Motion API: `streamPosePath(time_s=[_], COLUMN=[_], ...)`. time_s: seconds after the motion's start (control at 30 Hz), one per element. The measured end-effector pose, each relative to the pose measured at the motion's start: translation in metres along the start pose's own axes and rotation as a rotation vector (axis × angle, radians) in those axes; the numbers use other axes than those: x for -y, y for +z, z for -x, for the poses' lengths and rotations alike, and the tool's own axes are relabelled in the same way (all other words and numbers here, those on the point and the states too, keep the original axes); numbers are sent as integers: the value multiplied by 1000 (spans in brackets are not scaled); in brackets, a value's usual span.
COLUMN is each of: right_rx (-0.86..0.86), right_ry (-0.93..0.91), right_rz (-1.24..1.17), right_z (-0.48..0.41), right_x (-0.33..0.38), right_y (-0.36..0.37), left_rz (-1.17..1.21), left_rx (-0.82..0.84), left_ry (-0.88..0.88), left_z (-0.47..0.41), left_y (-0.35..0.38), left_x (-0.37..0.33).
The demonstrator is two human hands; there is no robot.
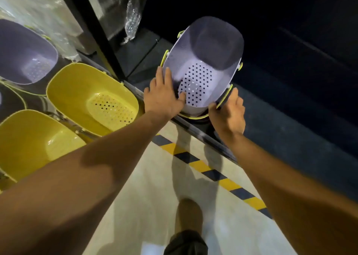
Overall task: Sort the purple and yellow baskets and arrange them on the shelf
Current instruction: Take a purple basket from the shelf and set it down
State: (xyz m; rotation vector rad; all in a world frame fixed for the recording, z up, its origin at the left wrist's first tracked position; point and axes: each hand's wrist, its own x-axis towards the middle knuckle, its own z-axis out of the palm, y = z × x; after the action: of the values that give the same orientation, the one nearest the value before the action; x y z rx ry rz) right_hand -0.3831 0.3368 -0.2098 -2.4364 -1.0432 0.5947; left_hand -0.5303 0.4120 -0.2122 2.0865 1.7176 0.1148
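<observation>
A purple basket [209, 60] with a perforated bottom and yellow-green handles sits tilted on the dark shelf [290, 119] to the right of a black post. My left hand [164, 95] grips its near-left rim, thumb inside. My right hand [228, 111] holds its near-right rim and handle. On the shelf section to the left stand two yellow baskets, one in the middle [81, 88] and one nearer me [25, 138], and another purple basket [21, 49] behind them.
A black upright post [93, 31] divides the shelf sections. Clear plastic wrapping [132, 20] hangs behind it. Black-and-yellow hazard tape [209, 171] runs along the pale floor below the shelf edge. My foot [188, 216] shows at the bottom.
</observation>
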Motion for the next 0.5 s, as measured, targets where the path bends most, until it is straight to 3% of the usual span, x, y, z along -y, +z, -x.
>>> streamPosePath(time_s=[0.13, 0.2, 0.5], right_rx=[152, 174, 44], right_ry=[-69, -78, 133], right_rz=[-458, -590, -655], right_z=[-27, -39, -19], right_x=[-11, -16, 2], right_y=[16, 25, 4], left_rz=[618, 776, 773], left_rx=[-112, -123, -47], left_ry=[-179, -194, -156], left_z=[-32, -38, -25], left_y=[15, 14, -5], left_x=[-2, 1, 9])
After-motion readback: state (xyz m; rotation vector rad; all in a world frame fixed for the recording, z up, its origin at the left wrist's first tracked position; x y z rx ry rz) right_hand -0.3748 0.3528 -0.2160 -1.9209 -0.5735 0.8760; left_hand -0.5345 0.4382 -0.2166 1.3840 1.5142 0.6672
